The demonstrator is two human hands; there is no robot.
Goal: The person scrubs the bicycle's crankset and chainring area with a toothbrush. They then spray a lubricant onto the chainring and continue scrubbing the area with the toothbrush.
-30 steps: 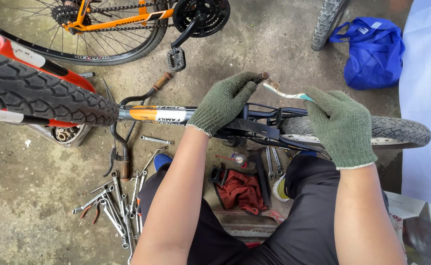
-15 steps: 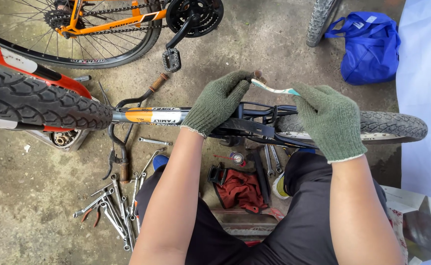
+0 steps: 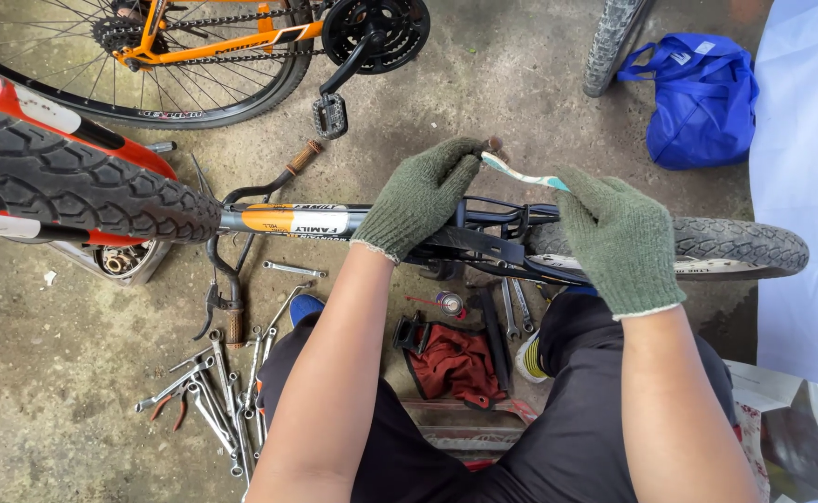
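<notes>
across the stained concrete floor [image 3: 483,84] lie the biggest things: a black knobbly tyre on a red-framed wheel [image 3: 74,191] at the left, an orange bicycle [image 3: 213,47] at the top, and the small black-framed bicycle [image 3: 483,244] lying flat over the person's knees, its rear tyre [image 3: 744,244] reaching right. by the look of it the work on this frame is midway: the bicycle is laid down and steadied, yet the scattered steel spanners [image 3: 213,401] and red rag [image 3: 456,363] below lie out, so nothing looks packed up. left hand [image 3: 423,200], in a green knitted glove, curls its fingers closed around the frame, thumb and fingertips pinching the rusty tip of a thin white-and-teal strip [image 3: 521,173]. right hand [image 3: 621,237], gloved alike, pinches the strip's other end just above the tyre.
</notes>
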